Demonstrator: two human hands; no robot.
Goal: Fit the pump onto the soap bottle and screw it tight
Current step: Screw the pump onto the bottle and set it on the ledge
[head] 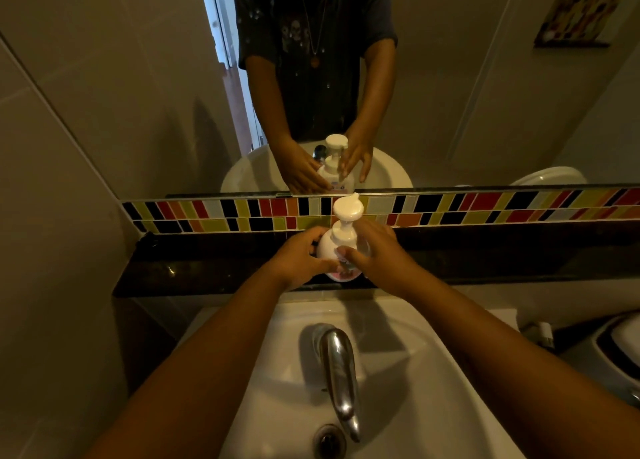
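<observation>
A white soap bottle (328, 249) stands upright on the dark stone ledge (207, 268) behind the sink. Its white pump (347, 212) sits on the bottle's neck, nozzle pointing away towards the mirror. My left hand (301, 259) wraps the bottle's left side and holds it. My right hand (377, 254) lies against the bottle's right side, thumb across the front and fingers spread; it touches the body, not the pump collar. The lower label is mostly hidden by both hands.
A white sink (398, 372) with a chrome tap (337, 372) and drain (329, 439) lies below my forearms. A coloured tile strip (485, 205) and mirror (450, 77) back the ledge. A toilet edge (620, 347) shows at the right.
</observation>
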